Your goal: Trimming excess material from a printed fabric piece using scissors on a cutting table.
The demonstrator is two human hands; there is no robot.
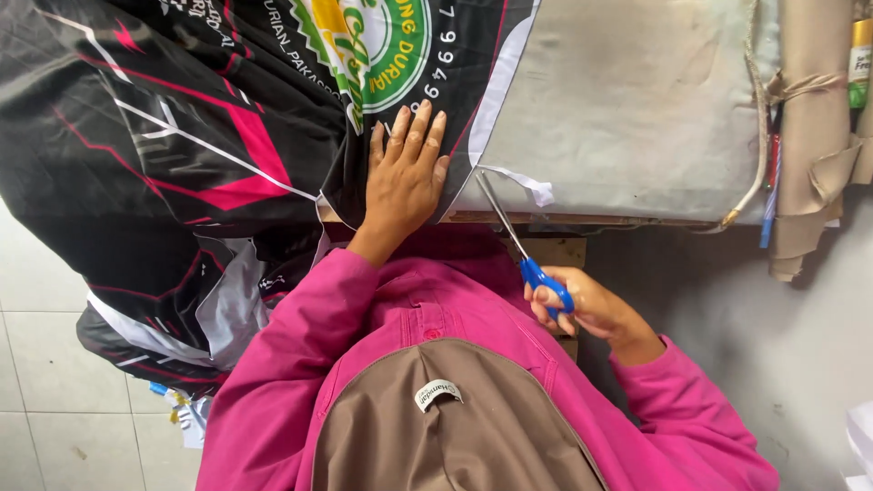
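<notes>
A large black printed fabric (182, 118) with pink and white lines and a round green and yellow emblem lies over a grey padded table top (627, 109). Flat on it, near its white border, rests my left hand (405, 173), fingers spread. My right hand (587, 309) grips blue-handled scissors (523, 255). Their metal blades point up and left and reach the fabric's white edge strip (523, 182) at the table's front edge. Both arms wear pink sleeves.
Much of the fabric hangs off the table's left side down towards a white tiled floor (55, 409). Rolled brown paper (809, 136), a pen and a cord sit at the table's right end. A grey wall (773, 345) is at the right.
</notes>
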